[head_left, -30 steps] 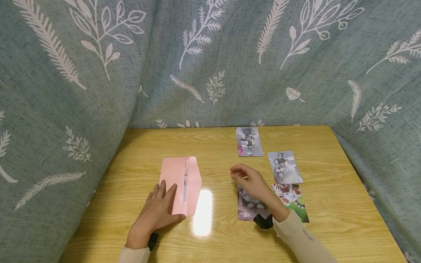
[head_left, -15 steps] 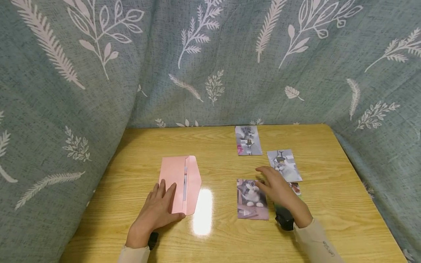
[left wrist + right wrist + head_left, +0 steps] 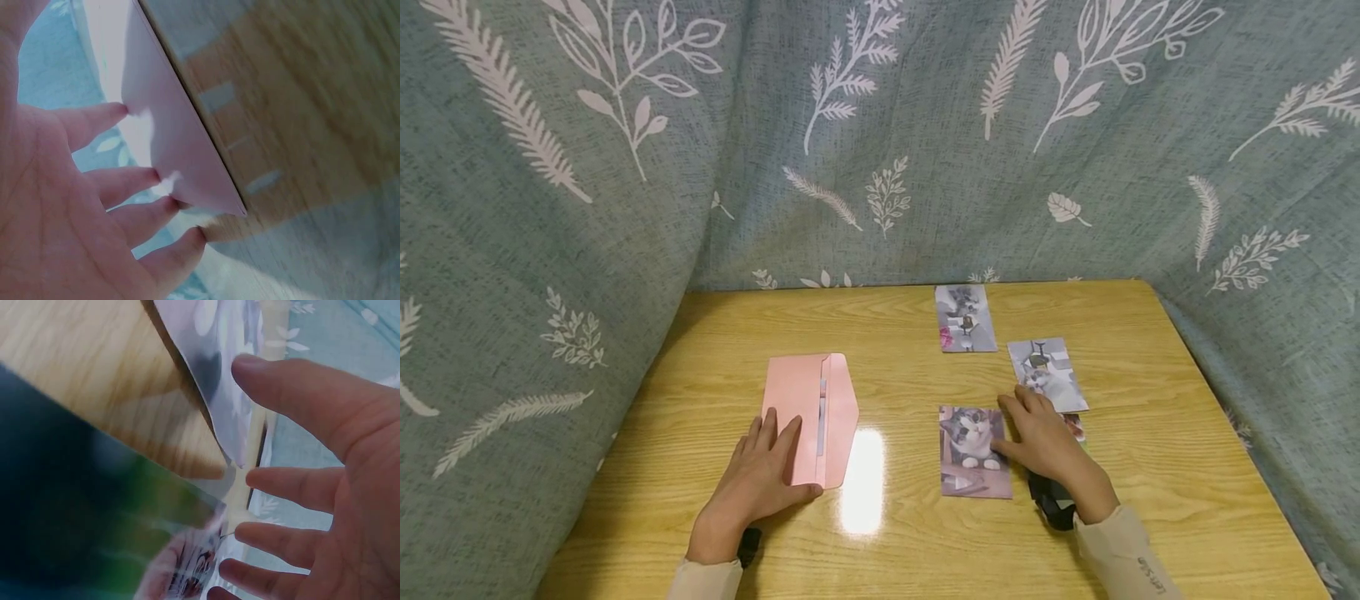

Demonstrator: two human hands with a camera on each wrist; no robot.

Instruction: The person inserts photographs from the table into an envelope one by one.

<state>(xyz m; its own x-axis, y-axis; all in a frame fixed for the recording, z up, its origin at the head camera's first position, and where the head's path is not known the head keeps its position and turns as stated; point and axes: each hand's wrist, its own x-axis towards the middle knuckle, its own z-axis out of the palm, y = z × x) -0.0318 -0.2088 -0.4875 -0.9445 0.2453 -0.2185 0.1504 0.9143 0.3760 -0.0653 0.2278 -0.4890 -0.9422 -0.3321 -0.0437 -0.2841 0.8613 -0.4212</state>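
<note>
A pink envelope (image 3: 793, 387) lies on the table with its flap unfolded to the right and a pale strip of something showing in its slit. My left hand (image 3: 756, 479) rests on its lower left part, fingertips pressing the paper and thumb at the bottom edge. My right hand (image 3: 1048, 446) hovers low over the cards, fingers extended. Its thumb reaches the right edge of a card with a grey-and-white cat (image 3: 958, 454). Under the palm lies a tiger card (image 3: 106, 481), mostly hidden in the head view. The fingertips are near the lower left corner of a grey cat card (image 3: 1063, 379).
Another grey card (image 3: 966, 321) with a pink patch lies near the table's back edge. The wooden table (image 3: 880, 567) meets a blue-green leaf-patterned curtain (image 3: 880, 125) behind and at the sides. A bright light reflection shows right of the envelope.
My right hand has moved right and lowered, off the cat card, which is now uncovered, to over the tiger card. My left hand and the envelope stay put.
</note>
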